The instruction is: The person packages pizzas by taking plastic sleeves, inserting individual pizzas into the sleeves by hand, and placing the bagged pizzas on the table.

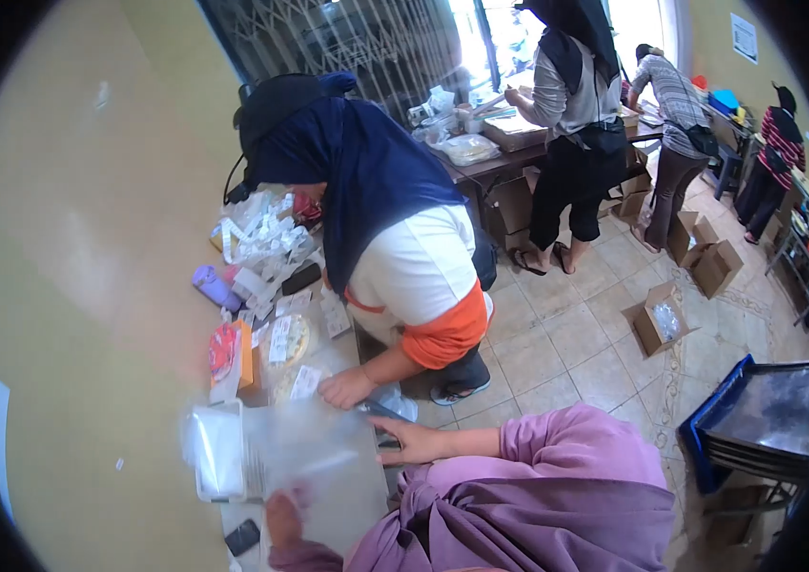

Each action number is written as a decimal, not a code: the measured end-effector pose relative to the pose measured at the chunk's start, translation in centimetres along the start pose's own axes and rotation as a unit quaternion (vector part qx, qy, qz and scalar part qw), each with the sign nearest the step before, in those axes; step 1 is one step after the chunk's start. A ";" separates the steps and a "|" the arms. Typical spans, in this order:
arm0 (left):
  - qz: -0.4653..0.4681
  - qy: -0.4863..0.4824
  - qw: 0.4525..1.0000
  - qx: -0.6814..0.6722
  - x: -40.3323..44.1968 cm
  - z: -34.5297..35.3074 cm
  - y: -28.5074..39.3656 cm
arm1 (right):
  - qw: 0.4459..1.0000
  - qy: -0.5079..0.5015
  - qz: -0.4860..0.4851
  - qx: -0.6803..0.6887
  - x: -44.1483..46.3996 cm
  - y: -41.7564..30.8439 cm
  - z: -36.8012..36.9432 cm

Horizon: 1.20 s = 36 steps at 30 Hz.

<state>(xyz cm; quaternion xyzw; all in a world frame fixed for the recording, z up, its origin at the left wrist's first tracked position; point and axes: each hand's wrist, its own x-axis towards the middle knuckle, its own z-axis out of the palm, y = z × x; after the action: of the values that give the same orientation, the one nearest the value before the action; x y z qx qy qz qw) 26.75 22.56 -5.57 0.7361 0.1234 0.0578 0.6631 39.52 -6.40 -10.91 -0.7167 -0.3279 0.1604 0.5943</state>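
A hazy, see-through plastic sheet or bag (323, 443), blurred by motion, spreads over the near part of the table. At its lower edge is my left hand (284, 517), raised against the plastic; its fingers are smeared, so their grip cannot be made out. My right hand (412, 440) is on the table's edge side, thumb and fingers apart, fingertips at the plastic's right border. Left of the plastic stands a white container (221, 452) with clear wrapping. Near my left hand lies a dark phone (243, 537).
A co-worker's hand (347, 387) rests beside labelled clear packs (290, 339) on the same table. Beyond are an orange box (248, 358), a purple bottle (215, 287) and heaped label strips (261, 234). Open cartons (660, 319) and stacked trays (771, 415) stand on the right.
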 end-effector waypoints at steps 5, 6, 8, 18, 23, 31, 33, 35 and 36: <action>-0.095 -0.095 0.991 -0.006 -9.6 7.8 0.4 | 0.951 -0.149 -0.021 0.270 -3.9 -3.8 -0.6; -0.091 -0.126 0.988 -0.008 -11.2 8.5 0.3 | 0.848 -0.260 0.037 0.459 -4.8 -5.2 -1.1; -0.115 -0.129 0.985 0.017 -14.1 8.9 0.0 | 0.837 -0.279 0.019 0.470 -6.2 -5.6 -1.4; -0.155 -0.145 0.977 -0.021 -21.6 11.9 -0.3 | 0.952 -0.216 0.026 0.215 -10.6 -8.6 -6.0; -0.150 -0.216 0.962 0.079 -21.5 12.8 -1.0 | 0.955 -0.286 0.055 0.050 -11.7 -11.0 -7.8; 0.038 -0.125 0.986 0.104 -16.6 19.6 -1.6 | 0.957 -0.278 -0.025 -0.082 -14.9 -10.5 -10.1; 0.063 -0.163 0.984 0.015 -15.0 22.5 -0.4 | 0.959 -0.266 -0.012 -0.094 -15.9 -9.6 -11.9; 0.107 -0.177 0.975 -0.087 -13.9 26.8 3.4 | 0.964 -0.234 -0.029 -0.124 -17.1 -9.3 -14.7; 0.105 -0.183 0.974 -0.087 -13.0 28.7 4.6 | 0.965 -0.208 -0.051 -0.154 -18.0 -9.1 -16.2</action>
<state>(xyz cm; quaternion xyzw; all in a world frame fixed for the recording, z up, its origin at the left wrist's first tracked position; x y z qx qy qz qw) 21.88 -8.81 -3.28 0.6823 -0.0836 0.0016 0.7263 33.85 -29.66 -1.14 -0.7325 -0.5011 0.2234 0.4030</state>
